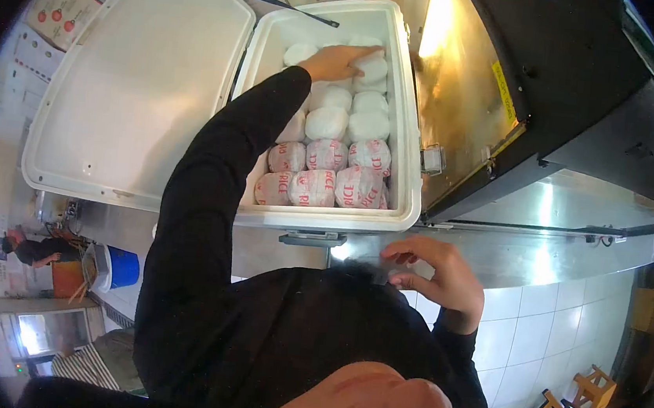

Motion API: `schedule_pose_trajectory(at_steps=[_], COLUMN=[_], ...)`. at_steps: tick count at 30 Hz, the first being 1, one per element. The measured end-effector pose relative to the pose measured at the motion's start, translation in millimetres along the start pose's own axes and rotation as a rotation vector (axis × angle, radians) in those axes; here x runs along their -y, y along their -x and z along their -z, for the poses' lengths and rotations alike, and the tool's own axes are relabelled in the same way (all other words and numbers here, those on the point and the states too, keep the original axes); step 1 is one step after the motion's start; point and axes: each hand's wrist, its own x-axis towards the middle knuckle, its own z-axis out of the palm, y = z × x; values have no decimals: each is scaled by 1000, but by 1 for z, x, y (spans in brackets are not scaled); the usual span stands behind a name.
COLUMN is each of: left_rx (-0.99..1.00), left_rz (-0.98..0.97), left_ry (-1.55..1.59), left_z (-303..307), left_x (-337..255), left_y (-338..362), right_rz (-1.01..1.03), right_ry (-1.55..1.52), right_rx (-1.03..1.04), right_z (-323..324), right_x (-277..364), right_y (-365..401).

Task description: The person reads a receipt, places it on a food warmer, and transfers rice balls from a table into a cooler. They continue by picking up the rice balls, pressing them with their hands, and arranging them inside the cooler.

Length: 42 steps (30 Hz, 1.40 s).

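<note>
My left hand [339, 62] reaches into a white cooler box [410, 173], at its far right part. Its thumb and fingers lie around a white wrapped round packet [371, 68], which sits among others of its kind. Nearer the front of the box are packets in paper printed with red letters, such as one marked RICE [360, 187]. My right hand [450, 275] hovers in front of the box, near my chest. Its fingers are bent, with a gap between thumb and forefinger, and I see nothing held there.
The cooler's lid [142, 84] stands open on the left, and a dark strap [283, 5] crosses the box's back edge. On the right is a metal-and-black appliance [464, 83]. A person [39, 249], a blue bin [124, 267] and wooden stools [593, 387] are farther off.
</note>
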Motion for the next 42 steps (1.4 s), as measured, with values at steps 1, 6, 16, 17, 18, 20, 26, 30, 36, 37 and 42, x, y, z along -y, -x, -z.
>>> schedule_pose_trajectory(at_steps=[1, 6, 16, 17, 18, 20, 26, 30, 36, 37, 42], left_rx=[46, -8, -246, -246, -10, 229, 18, 278, 126, 45, 3], left_rz=[90, 74, -83, -77, 89, 267, 364, 396, 301, 248, 158], left_ry=[27, -65, -178, -177, -121, -62, 295, 456, -143, -240, -89], left_z=[5, -12, 1, 5, 12, 17, 35, 28, -16, -19, -37], left_x=[3, -6, 5, 17, 31, 35, -3, -67, -67, -65, -68], left_y=[-2, 10, 15, 20, 25, 38, 46, 20, 12, 18, 30], right_rz=[-2, -46, -23, -26, -28, -40, -35, -39, -51, -51, -123], right_ry=[2, 34, 30, 28, 22, 16, 27, 0, 19, 18, -30], right_rx=[3, -13, 45, 47, 48, 68, 44, 106, 36, 20, 47], right_z=[3, 15, 20, 22, 23, 26, 23, 20, 15, 14, 3], right_x=[-1, -10, -13, -13, -14, -19, -17, -20, -12, -12, -20], right_y=[1, 7, 1, 3, 5, 6, 10, 13, 33, 37, 52])
